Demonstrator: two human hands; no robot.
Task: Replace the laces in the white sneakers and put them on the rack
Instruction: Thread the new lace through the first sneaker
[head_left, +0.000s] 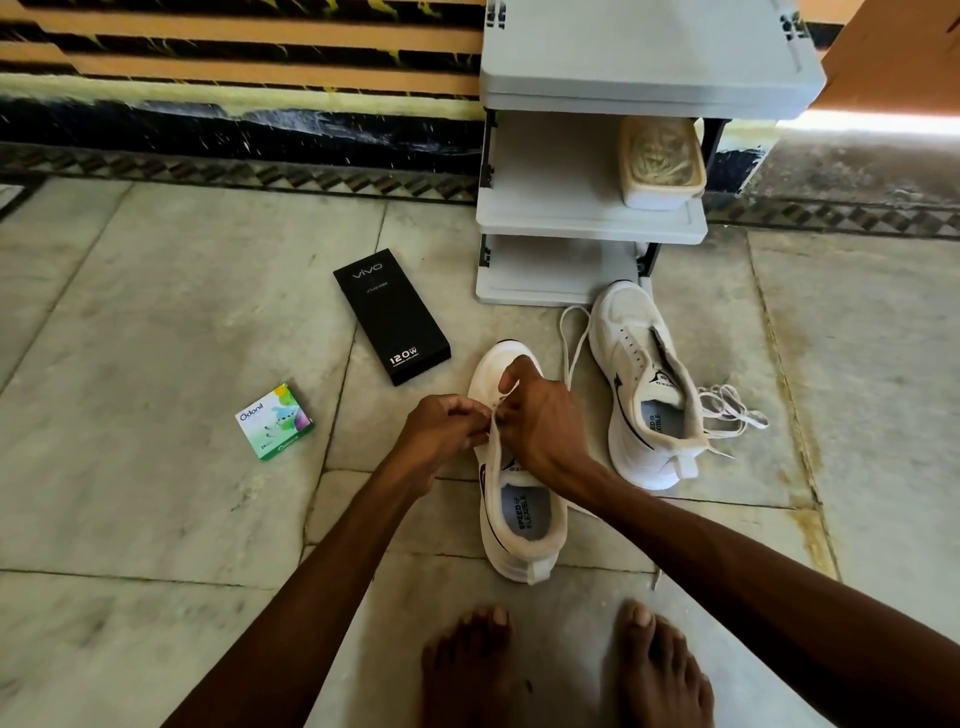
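Observation:
Two white sneakers stand on the stone floor in front of me. Over the near sneaker (519, 519) both hands meet above its eyelets. My left hand (447, 431) pinches a white lace (493, 436) at the shoe's left edge. My right hand (540, 421) pinches the same lace higher up, over the tongue. The second sneaker (644, 384) stands to the right with bare eyelets. One loose lace (571, 338) loops beside its toe, and a tangled lace (732, 408) lies by its heel. The grey rack (587, 218) stands behind the shoes.
A beige lidded container (660, 166) sits on the rack's middle shelf. A black phone box (392, 317) and a small green and white carton (274, 422) lie on the floor to the left. My bare feet (566, 665) are at the bottom edge.

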